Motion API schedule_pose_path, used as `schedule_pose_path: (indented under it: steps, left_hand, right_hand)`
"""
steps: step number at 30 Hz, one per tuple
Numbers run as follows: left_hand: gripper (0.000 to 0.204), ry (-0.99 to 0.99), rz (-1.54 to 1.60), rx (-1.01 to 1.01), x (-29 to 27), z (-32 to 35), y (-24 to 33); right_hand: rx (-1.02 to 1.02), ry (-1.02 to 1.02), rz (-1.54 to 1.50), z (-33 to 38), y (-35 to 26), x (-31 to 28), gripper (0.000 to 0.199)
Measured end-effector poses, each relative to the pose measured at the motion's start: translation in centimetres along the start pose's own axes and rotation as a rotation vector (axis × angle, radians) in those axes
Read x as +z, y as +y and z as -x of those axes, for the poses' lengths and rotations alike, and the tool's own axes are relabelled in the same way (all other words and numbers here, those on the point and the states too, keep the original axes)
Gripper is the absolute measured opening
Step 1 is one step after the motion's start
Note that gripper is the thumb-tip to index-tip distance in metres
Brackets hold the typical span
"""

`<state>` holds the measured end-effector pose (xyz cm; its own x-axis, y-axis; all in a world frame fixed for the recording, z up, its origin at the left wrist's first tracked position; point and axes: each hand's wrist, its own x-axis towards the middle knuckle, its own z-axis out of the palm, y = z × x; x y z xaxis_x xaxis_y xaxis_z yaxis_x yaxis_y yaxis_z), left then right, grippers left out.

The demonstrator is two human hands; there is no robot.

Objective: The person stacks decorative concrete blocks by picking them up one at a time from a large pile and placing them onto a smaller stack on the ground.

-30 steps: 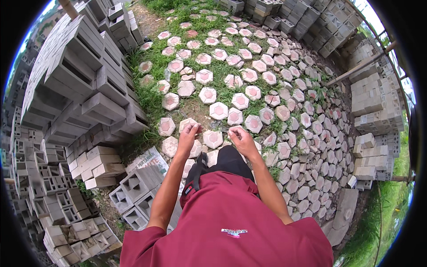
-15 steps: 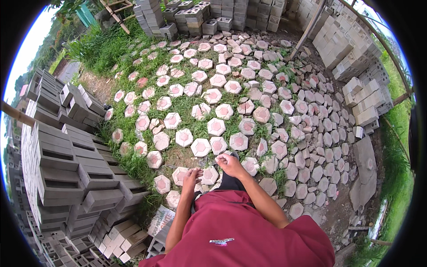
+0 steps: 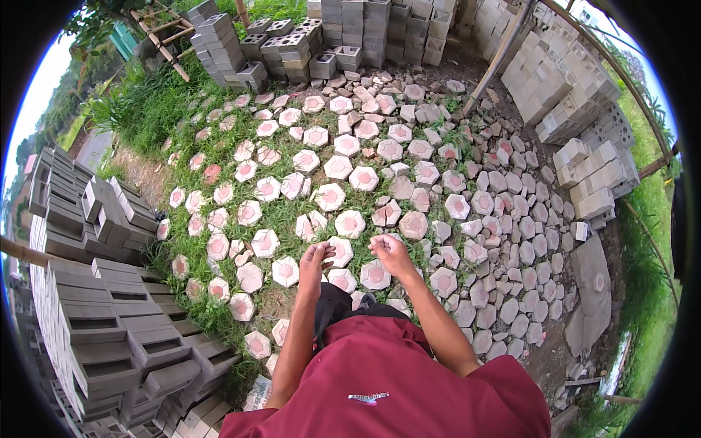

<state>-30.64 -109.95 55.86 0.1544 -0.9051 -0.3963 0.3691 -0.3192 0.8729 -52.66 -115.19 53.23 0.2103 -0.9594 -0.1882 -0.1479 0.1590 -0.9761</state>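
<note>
I stand over grass covered with several hexagonal paving stones, pale with pink centres. My left hand (image 3: 315,259) hangs in front of my waist with loosely curled fingers and holds nothing. Just below it lies a hexagonal paver (image 3: 285,271). My right hand (image 3: 391,254) is beside it, fingers bent and apart, also with nothing in it. Another hexagonal paver (image 3: 374,275) lies under that hand. My red shirt (image 3: 387,383) fills the lower middle of the view.
Stacks of grey hollow concrete blocks (image 3: 102,328) rise at the left. More block stacks (image 3: 350,33) stand at the far side and pale blocks (image 3: 577,109) at the right. Grey unpainted pavers (image 3: 511,241) cover the right ground. A bamboo pole (image 3: 496,55) leans at upper right.
My view has swung so the block stacks at the left sit lower and the far stacks appear. Both hands stay in front of my waist, holding nothing.
</note>
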Motion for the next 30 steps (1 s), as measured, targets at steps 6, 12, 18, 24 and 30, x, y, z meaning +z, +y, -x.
schedule_pose_path:
  steps: [6, 12, 18, 24, 30]
  left_hand:
    - [0.028, -0.046, 0.024, -0.237, 1.6, -9.8, -0.5]
    - [0.034, -0.167, -0.095, -0.241, 1.5, -25.0, 5.1]
    - [0.033, -0.216, -0.157, -0.178, 1.4, -38.6, 13.5]
    - [0.028, -0.169, -0.152, -0.167, 1.9, -48.8, 17.3]
    - [0.036, -0.118, 0.043, -0.339, 6.9, -57.4, 18.9]
  right_hand:
    - [0.128, 0.032, -0.087, -7.8, -0.2, 0.8, 0.028]
    - [0.157, 0.040, 0.030, -21.3, 0.2, -0.3, 0.031]
    - [0.128, 0.117, -0.100, -34.5, -4.1, -0.1, 0.031]
    - [0.165, 0.089, -0.138, -43.1, -5.6, 0.2, 0.030]
    - [0.073, 0.142, 0.243, -55.1, -6.0, -4.3, 0.030]
